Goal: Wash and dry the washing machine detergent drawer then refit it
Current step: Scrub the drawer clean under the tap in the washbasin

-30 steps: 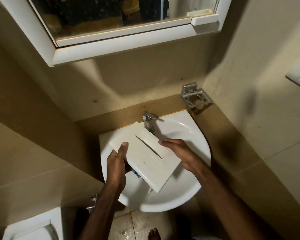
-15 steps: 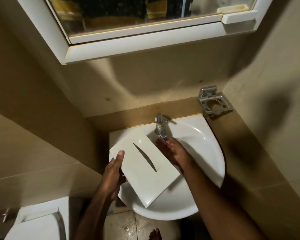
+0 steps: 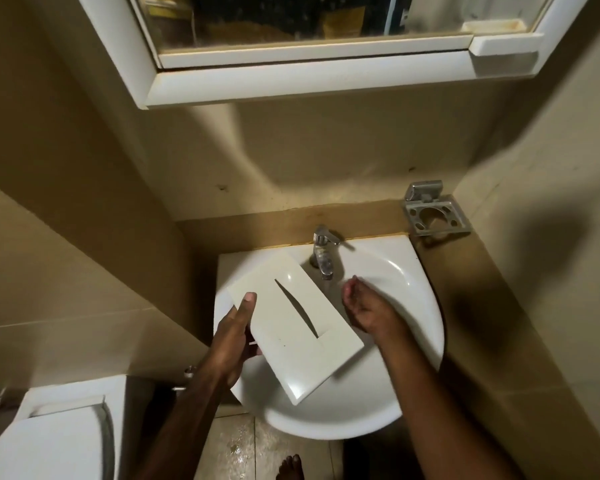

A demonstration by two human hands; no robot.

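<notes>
The white detergent drawer (image 3: 291, 327) lies tilted over the white corner sink (image 3: 413, 306), its flat front panel with a long slot facing up. My left hand (image 3: 234, 334) grips its left edge, thumb on top and fingers underneath. My right hand (image 3: 364, 306) is off the drawer, cupped palm-up just below and right of the chrome tap (image 3: 323, 251), holding nothing. I cannot tell whether water is running.
A mirrored cabinet (image 3: 309, 77) hangs low over the sink. A metal holder (image 3: 435, 214) is fixed at the wall's right corner. A white toilet cistern (image 3: 56, 434) stands at lower left. Walls close in on both sides. A bare foot (image 3: 291, 467) is on the wet floor tiles.
My right hand left the drawer's right edge and moved up under the tap, now cupped. The left hand keeps holding the drawer. The view has shifted slightly.
</notes>
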